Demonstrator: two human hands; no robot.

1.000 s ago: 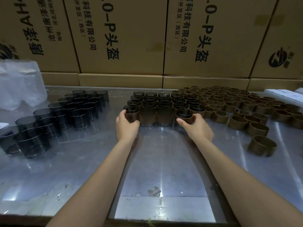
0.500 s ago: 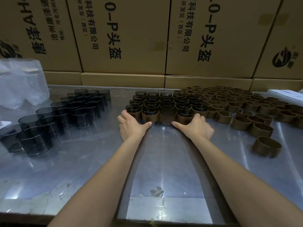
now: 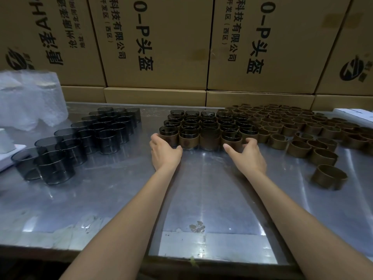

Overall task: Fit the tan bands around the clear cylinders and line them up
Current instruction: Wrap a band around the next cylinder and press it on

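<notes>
1. Your left hand (image 3: 164, 151) presses relaxed fingers against the nearest tan-banded clear plastic cylinders (image 3: 203, 132), grouped at twelve o'clock, squaring that row.
2. Your right hand (image 3: 247, 155) curls around the row's right end, bracing it.

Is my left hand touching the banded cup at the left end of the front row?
Touching. The head view shows the left hand lying straight against the tan band of the front-left banded cup, with no gap between them.
</notes>
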